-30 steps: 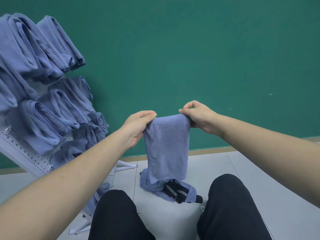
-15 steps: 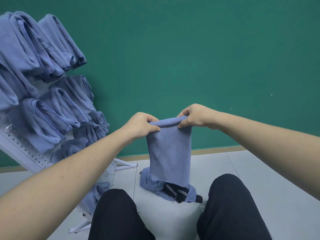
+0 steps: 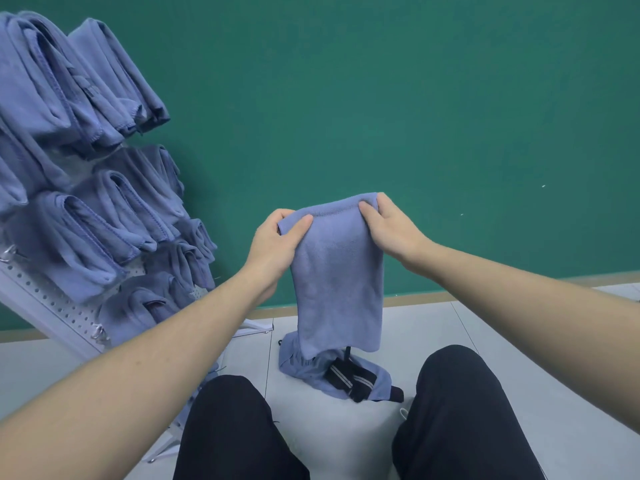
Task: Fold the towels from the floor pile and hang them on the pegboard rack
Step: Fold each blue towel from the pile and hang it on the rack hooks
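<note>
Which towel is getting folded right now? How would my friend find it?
Look at the green wall, then down to the middle. The blue towel hangs between the left hand and right hand, unlike those on the pegboard rack or floor.

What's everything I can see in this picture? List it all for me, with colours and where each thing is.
Held towel: one, blue, hanging in mid-air at centre, pinched at its top edge by both hands.
Hung towels: many, exact count unclear, blue, folded on the rack at left.
Pegboard rack: one, white, perforated, leaning at left.
Floor pile: one small heap, blue cloth with a dark striped piece on it, on the floor below the held towel.
Wall: one, green, behind everything.
Floor: pale grey tiles.
Legs: two, black trousers, bottom of view.
Left hand: one, gripping the towel's left corner.
Right hand: one, gripping its right corner.
</note>
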Tool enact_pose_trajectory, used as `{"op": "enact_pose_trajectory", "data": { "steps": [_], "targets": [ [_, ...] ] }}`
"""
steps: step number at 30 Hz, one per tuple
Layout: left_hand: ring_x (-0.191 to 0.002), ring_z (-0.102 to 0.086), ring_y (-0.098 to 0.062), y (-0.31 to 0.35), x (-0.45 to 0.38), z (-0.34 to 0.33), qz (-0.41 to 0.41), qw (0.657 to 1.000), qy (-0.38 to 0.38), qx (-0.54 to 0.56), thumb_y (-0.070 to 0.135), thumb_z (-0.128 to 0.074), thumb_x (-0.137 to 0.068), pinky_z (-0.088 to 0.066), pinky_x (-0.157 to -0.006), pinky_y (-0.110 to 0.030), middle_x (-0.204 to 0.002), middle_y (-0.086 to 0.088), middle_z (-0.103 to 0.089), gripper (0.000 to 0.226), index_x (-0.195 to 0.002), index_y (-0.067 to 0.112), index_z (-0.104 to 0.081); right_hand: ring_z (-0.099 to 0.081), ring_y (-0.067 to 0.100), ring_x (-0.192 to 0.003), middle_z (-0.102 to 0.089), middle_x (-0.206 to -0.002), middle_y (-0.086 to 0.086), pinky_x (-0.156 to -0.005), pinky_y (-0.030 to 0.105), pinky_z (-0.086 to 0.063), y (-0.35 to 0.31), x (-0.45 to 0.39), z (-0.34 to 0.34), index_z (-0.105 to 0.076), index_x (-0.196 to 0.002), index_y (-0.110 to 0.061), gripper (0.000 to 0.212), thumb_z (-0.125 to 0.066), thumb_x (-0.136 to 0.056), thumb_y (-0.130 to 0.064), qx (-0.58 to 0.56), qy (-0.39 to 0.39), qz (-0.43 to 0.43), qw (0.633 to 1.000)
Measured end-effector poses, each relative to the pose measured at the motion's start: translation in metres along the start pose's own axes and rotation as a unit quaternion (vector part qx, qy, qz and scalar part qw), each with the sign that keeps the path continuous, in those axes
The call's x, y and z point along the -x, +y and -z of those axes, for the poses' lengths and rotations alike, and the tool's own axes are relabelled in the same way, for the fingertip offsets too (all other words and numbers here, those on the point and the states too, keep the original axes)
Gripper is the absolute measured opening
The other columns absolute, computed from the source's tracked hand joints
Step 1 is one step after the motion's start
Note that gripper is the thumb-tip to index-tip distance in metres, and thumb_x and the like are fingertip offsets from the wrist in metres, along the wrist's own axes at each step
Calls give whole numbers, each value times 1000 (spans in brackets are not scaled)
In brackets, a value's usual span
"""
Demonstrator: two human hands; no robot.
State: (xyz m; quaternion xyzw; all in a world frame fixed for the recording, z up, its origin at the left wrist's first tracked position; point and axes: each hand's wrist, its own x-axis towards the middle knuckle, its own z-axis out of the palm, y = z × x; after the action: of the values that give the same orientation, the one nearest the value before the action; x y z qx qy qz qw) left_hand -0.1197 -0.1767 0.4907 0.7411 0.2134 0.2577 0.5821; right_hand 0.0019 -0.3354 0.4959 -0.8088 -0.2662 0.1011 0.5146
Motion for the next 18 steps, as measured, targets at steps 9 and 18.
{"op": "enact_pose_trajectory", "data": {
  "steps": [9, 18],
  "targets": [
    [-67, -60, -5, -17, 14, -17, 55, 985, 88, 137, 28, -68, -94, -52, -63, -22, -81, 6, -65, 13, -90, 20, -59, -60, 2, -95, -60, -104, -11, -78, 25, -49, 4, 13, -19, -48, -110, -20, 54, -77, -80, -54, -35, -19, -2, 999],
    [-92, -75, -21, -33, 20, -9, 176, 959, 1, 221, 16, -79, -85, -58, -76, -35, -101, -6, -78, 26, -109, 10, -71, -67, 8, -95, -70, -101, -10, -88, 32, -54, 25, 10, -29, -61, -104, -20, 34, -80, -80, -34, -37, -10, 9, 999]
  ]
}}
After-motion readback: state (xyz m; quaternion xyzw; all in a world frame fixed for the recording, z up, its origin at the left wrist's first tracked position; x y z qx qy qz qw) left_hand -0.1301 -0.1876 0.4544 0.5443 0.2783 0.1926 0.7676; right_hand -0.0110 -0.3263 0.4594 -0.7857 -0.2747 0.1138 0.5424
